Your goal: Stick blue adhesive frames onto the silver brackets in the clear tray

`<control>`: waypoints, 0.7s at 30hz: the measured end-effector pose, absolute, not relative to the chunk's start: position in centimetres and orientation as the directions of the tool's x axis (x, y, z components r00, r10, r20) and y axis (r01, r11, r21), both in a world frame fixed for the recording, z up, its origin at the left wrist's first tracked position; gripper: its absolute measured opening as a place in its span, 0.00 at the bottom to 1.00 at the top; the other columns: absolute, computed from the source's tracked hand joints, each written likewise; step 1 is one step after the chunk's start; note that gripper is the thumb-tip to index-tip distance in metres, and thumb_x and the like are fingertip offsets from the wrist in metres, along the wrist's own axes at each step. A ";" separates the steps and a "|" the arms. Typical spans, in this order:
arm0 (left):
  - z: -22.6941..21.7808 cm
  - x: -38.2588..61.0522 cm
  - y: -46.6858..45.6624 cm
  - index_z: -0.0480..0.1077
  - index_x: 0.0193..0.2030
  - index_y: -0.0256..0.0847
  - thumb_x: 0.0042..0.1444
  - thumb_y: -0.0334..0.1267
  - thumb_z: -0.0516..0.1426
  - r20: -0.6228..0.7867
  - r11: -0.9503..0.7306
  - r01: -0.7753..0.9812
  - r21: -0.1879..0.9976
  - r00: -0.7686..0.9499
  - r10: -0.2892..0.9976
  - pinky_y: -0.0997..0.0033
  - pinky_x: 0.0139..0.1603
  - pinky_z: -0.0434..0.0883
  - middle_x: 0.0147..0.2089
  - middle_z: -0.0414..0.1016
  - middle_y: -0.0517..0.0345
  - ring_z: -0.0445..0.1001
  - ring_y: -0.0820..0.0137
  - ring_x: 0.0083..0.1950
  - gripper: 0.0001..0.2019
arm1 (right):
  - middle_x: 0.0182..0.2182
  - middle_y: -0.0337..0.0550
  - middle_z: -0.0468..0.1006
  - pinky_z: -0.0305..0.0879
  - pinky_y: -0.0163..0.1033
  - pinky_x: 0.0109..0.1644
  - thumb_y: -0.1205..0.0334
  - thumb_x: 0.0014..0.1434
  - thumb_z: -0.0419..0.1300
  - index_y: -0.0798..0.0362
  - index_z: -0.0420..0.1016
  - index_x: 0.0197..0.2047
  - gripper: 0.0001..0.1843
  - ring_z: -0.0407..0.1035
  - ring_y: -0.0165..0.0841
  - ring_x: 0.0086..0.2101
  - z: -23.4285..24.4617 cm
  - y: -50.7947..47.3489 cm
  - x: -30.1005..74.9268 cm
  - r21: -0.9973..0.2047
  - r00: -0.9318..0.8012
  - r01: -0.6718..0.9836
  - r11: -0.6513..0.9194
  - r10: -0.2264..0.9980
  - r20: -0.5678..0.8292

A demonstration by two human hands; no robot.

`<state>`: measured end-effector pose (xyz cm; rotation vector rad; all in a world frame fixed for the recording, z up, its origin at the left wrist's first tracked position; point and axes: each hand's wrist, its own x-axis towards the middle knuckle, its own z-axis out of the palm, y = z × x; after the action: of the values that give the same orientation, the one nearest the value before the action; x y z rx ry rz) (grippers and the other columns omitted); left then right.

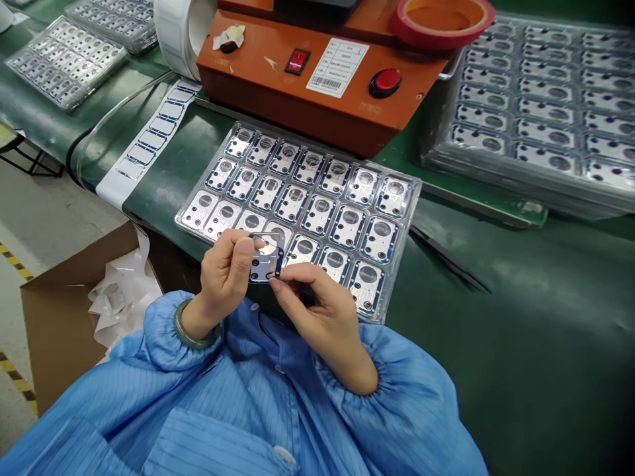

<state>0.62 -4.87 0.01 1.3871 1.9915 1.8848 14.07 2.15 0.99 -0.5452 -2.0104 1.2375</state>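
Two hands of ours, left hand (223,277) pinching a blue-edged metal plate (262,256), right hand (320,320) gripping its edge, over a clear plastic tray (403,254) of matching plates (347,228) on green matting (471,317)

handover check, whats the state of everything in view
blue-edged metal plate, held up over the tray
left hand, pinching the plate
right hand, fingertips on the plate's edge
plastic tray, loaded with plates
tweezers, lying unheld
red rocker switch, position unclear
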 end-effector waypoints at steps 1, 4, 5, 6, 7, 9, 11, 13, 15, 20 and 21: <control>0.1 0.6 -4.8 0.70 0.35 0.41 0.65 0.37 0.51 0.523 -0.147 0.564 0.812 -0.593 0.612 0.79 0.27 0.66 0.30 0.73 0.62 0.69 0.79 0.27 0.10 | 0.26 0.35 0.73 0.63 0.32 0.26 0.70 0.58 0.60 0.50 0.70 0.35 0.05 0.64 0.25 0.23 1.0 2.1 14.1 -0.890 -0.666 -0.005 0.457 0.662 0.344; 0.4 0.6 -4.6 0.69 0.32 0.40 0.64 0.35 0.51 0.550 -0.115 0.613 0.781 -0.589 0.592 0.80 0.25 0.64 0.27 0.71 0.64 0.67 0.80 0.24 0.10 | 0.27 0.36 0.74 0.64 0.33 0.27 0.70 0.59 0.60 0.50 0.70 0.36 0.05 0.66 0.26 0.24 1.1 2.1 14.1 -0.880 -0.671 -0.003 0.475 0.652 0.354; 0.4 0.6 -4.6 0.69 0.31 0.40 0.64 0.34 0.51 0.553 -0.110 0.620 0.776 -0.587 0.591 0.80 0.25 0.64 0.26 0.71 0.65 0.66 0.80 0.24 0.10 | 0.28 0.37 0.74 0.64 0.33 0.27 0.69 0.59 0.59 0.50 0.70 0.37 0.04 0.67 0.27 0.24 1.2 2.1 14.2 -0.873 -0.670 -0.009 0.487 0.646 0.367; 0.4 0.6 -4.7 0.69 0.31 0.40 0.64 0.34 0.51 0.553 -0.105 0.625 0.773 -0.584 0.594 0.80 0.25 0.64 0.26 0.70 0.65 0.66 0.80 0.24 0.10 | 0.28 0.37 0.74 0.65 0.33 0.28 0.69 0.60 0.59 0.50 0.70 0.37 0.04 0.68 0.28 0.25 1.2 2.1 14.2 -0.864 -0.667 -0.018 0.503 0.638 0.385; 0.4 0.6 -4.7 0.69 0.32 0.40 0.64 0.34 0.51 0.552 -0.100 0.628 0.771 -0.582 0.597 0.81 0.26 0.64 0.26 0.70 0.65 0.66 0.81 0.24 0.10 | 0.28 0.38 0.75 0.66 0.34 0.29 0.68 0.60 0.58 0.50 0.70 0.37 0.04 0.69 0.29 0.26 1.2 2.1 14.2 -0.852 -0.661 -0.029 0.522 0.630 0.408; 0.3 0.6 -4.8 0.68 0.32 0.40 0.64 0.34 0.51 0.547 -0.089 0.633 0.769 -0.579 0.604 0.81 0.26 0.64 0.25 0.69 0.65 0.66 0.81 0.24 0.10 | 0.29 0.39 0.75 0.68 0.35 0.31 0.69 0.61 0.57 0.50 0.70 0.38 0.04 0.71 0.30 0.29 1.1 2.2 14.2 -0.820 -0.642 -0.053 0.570 0.610 0.465; 0.3 0.7 -4.8 0.68 0.32 0.40 0.65 0.34 0.51 0.545 -0.078 0.638 0.766 -0.579 0.606 0.81 0.26 0.63 0.25 0.69 0.65 0.65 0.81 0.24 0.10 | 0.32 0.42 0.76 0.70 0.36 0.35 0.69 0.61 0.57 0.51 0.70 0.40 0.05 0.72 0.31 0.32 0.8 2.2 14.3 -0.770 -0.604 -0.067 0.634 0.588 0.537; 0.3 0.8 -4.7 0.68 0.32 0.40 0.64 0.34 0.50 0.549 -0.075 0.646 0.760 -0.576 0.606 0.80 0.26 0.63 0.26 0.69 0.65 0.65 0.81 0.24 0.10 | 0.38 0.46 0.76 0.71 0.38 0.39 0.69 0.61 0.57 0.51 0.71 0.41 0.06 0.72 0.33 0.37 0.3 2.2 14.4 -0.703 -0.558 -0.040 0.710 0.568 0.605; 0.4 0.9 -4.7 0.68 0.32 0.40 0.64 0.33 0.51 0.556 -0.074 0.656 0.751 -0.569 0.606 0.81 0.27 0.64 0.26 0.70 0.65 0.66 0.81 0.24 0.10 | 0.42 0.50 0.75 0.71 0.40 0.40 0.69 0.61 0.57 0.52 0.72 0.42 0.06 0.71 0.35 0.39 -0.1 2.1 14.5 -0.637 -0.517 0.019 0.771 0.553 0.653; 0.6 1.1 -4.7 0.68 0.31 0.39 0.64 0.33 0.51 0.555 -0.076 0.658 0.749 -0.561 0.615 0.80 0.25 0.62 0.24 0.68 0.66 0.64 0.81 0.23 0.10 | 0.45 0.51 0.74 0.72 0.41 0.37 0.64 0.62 0.57 0.50 0.73 0.46 0.09 0.71 0.36 0.36 -0.9 1.8 14.7 -0.532 -0.457 0.095 0.842 0.512 0.728; 0.6 1.1 -4.7 0.68 0.31 0.39 0.64 0.33 0.51 0.548 -0.075 0.654 0.753 -0.560 0.621 0.80 0.25 0.62 0.24 0.67 0.66 0.64 0.80 0.23 0.10 | 0.44 0.51 0.75 0.71 0.41 0.37 0.63 0.63 0.56 0.50 0.72 0.49 0.11 0.71 0.36 0.36 -0.9 1.8 14.7 -0.518 -0.442 0.105 0.849 0.506 0.740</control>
<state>1.11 -4.68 0.61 1.4862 2.1563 1.7868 14.67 1.81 -0.94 -0.4491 -1.9991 0.4917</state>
